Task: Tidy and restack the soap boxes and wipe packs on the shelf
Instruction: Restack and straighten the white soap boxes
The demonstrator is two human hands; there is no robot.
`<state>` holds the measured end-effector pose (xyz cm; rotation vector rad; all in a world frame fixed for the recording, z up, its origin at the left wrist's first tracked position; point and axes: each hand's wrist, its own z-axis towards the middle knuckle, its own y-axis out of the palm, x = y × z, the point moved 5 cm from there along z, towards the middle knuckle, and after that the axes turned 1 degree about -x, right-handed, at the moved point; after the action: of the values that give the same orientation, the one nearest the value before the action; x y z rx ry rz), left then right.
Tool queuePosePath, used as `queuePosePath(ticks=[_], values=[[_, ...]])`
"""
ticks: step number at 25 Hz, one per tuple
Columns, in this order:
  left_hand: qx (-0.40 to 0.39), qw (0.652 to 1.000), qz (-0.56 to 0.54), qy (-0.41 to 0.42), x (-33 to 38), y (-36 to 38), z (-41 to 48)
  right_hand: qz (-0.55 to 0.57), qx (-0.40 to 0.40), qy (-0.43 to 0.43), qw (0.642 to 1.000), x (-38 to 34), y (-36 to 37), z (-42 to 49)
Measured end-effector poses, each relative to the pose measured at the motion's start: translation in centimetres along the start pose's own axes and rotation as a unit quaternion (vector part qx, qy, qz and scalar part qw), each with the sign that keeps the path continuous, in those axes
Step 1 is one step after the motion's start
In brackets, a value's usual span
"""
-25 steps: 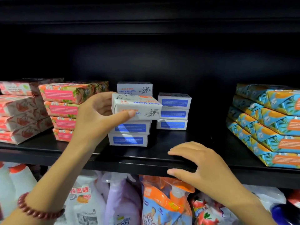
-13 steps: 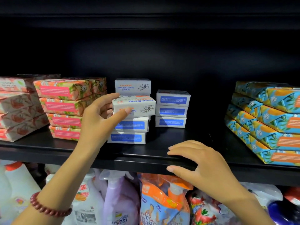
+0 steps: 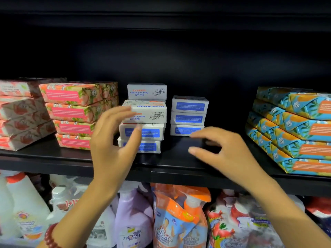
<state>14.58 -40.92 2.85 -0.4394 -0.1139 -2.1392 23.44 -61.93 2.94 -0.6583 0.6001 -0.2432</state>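
A white goat soap box (image 3: 148, 111) lies on top of a front stack of two blue-labelled soap boxes (image 3: 143, 133) on the black shelf (image 3: 172, 158). My left hand (image 3: 114, 140) hovers just in front of that stack, fingers spread and holding nothing. Behind the stack another white soap box (image 3: 146, 91) sits higher. To the right stands a stack of three soap boxes (image 3: 189, 115). My right hand (image 3: 222, 151) floats above the shelf in front of it, fingers loosely curved, empty.
Pink floral packs (image 3: 71, 113) are stacked at the left, with more pink packs (image 3: 19, 113) at the far left. Blue and orange packs (image 3: 293, 129) are piled at the right. Bottles and refill pouches (image 3: 179, 217) fill the lower shelf.
My left hand set the goat soap box on the front stack and let go, drawing back slightly. My right hand lifted off the shelf's front edge and moved forward.
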Motion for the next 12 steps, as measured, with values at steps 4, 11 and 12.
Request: queuePosePath(ticks=[4, 11, 12], values=[[-0.126, 0.991, 0.014, 0.038, 2.3, 2.5, -2.2, -0.133, 0.092, -0.002, 0.987, 1.2, -0.7, 4.7], [-0.303, 0.947, 0.104, -0.004, 2.0, 5.3, -4.2, -0.346, 0.058, 0.037, 0.936, 2.6, 1.6, 7.8], [-0.304, 0.947, 0.101, -0.01, 2.0, 5.3, -4.2, -0.358, 0.071, 0.022, 0.931, 2.3, 1.5, 7.7]])
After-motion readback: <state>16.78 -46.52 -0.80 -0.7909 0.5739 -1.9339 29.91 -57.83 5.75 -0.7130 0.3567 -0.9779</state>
